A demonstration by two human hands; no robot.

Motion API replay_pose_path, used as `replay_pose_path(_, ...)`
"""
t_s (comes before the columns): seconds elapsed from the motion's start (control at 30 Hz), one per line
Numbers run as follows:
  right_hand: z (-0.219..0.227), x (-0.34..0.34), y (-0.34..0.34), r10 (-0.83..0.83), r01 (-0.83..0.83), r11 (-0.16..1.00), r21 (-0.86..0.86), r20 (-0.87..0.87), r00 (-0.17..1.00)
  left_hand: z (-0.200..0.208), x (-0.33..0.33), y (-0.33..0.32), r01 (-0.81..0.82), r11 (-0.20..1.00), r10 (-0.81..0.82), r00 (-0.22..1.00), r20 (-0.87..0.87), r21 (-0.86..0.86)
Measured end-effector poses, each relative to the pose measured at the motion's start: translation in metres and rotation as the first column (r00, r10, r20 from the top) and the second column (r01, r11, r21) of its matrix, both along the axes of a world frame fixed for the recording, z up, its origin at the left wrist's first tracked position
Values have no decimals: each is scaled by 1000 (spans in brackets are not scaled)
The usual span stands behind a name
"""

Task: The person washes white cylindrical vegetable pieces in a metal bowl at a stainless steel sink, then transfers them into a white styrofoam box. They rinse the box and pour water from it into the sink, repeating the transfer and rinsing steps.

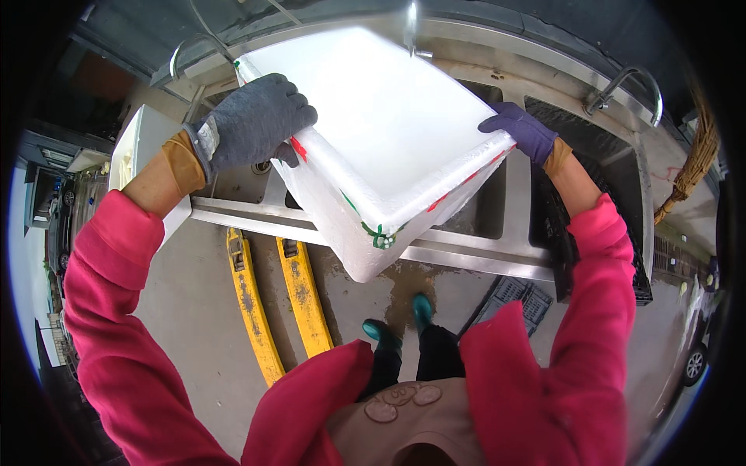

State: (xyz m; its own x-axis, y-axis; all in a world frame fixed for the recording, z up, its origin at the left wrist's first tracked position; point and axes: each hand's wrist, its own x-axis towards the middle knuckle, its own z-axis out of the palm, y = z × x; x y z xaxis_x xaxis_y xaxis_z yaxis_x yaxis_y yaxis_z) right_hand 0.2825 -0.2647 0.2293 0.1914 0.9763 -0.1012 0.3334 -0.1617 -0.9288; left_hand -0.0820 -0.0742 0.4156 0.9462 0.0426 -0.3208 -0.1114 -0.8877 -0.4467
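Two yellow forks [310, 307] rest on the grey floor [190, 287].

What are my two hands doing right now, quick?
Grey-gloved left hand: closed, holding the white rectangular foam box by its left edge.
Purple-gloved right hand: closed, holding the same box by its right corner.

White rectangular foam box [365, 116] above multi-basin steel sink [497, 264], between grey-gloved left hand [252, 120] and purple-gloved right hand [524, 133]; long yellow metal forks [305, 295] on grey floor [194, 311], left of green rubber boots [422, 309]; grey plastic crate [519, 299] to boots' right
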Motion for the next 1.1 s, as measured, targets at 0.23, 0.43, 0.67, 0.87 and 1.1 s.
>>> replay_pose_path(0.23,56,-28,-27,-74,74,997,6,5,997,-41,-34,-8,8,997,12,959,283,-71)
replay_pose_path(0.43,50,-43,-41,-127,117,989,95,99,987,-95,-59,-38,-254,614,758,451,470,-747)
replay_pose_path(0.67,49,-54,-37,-113,105,990,96,88,990,-108,-50,-93,47,-275,934,249,-256,-960)
replay_pose_path(0.87,50,-78,-42,-107,106,994,17,56,993,-98,-50,-85,132,-276,960,84,-267,-952)
replay_pose_path(1.1,57,-124,-67,-42,41,999,-27,-36,998,-47,-91,-94,-60,-246,969,3,-247,-967)
